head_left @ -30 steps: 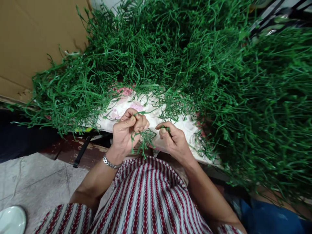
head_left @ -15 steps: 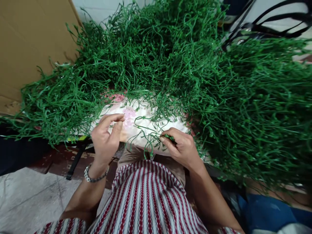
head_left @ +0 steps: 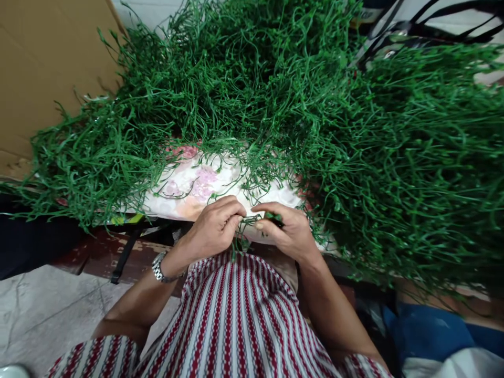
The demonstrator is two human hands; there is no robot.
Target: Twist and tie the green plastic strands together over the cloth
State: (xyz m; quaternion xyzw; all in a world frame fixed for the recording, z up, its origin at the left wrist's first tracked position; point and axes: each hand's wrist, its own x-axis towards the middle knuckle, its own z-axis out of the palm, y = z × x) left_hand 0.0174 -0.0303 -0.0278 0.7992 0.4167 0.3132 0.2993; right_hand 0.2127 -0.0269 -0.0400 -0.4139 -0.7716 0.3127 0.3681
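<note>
My left hand [head_left: 218, 224] pinches a thin green artificial plant stem between thumb and fingertips, just above my lap. Close beside it, my right hand [head_left: 290, 231] curls around several more green stems [head_left: 273, 218], its thumb and index finger slightly parted toward the left fingertips. Branching ends of these stems [head_left: 238, 244] dangle below the fingers. Under and beyond both hands lies a white floral cloth [head_left: 224, 181] with pink and purple flowers. A big tangled heap of green stems [head_left: 252, 100] covers the back and both sides of it.
A cardboard box [head_left: 51, 58] stands at the far left. Black straps [head_left: 452, 26] lie at the back right behind the heap. A blue item [head_left: 433, 333] sits low at the right. A worn dark red bench edge [head_left: 90, 260] shows at the left.
My left hand has moved right and slightly down, from apart to right beside the right hand, and now pinches a stem. A dark stem lies on the cloth at the left.
</note>
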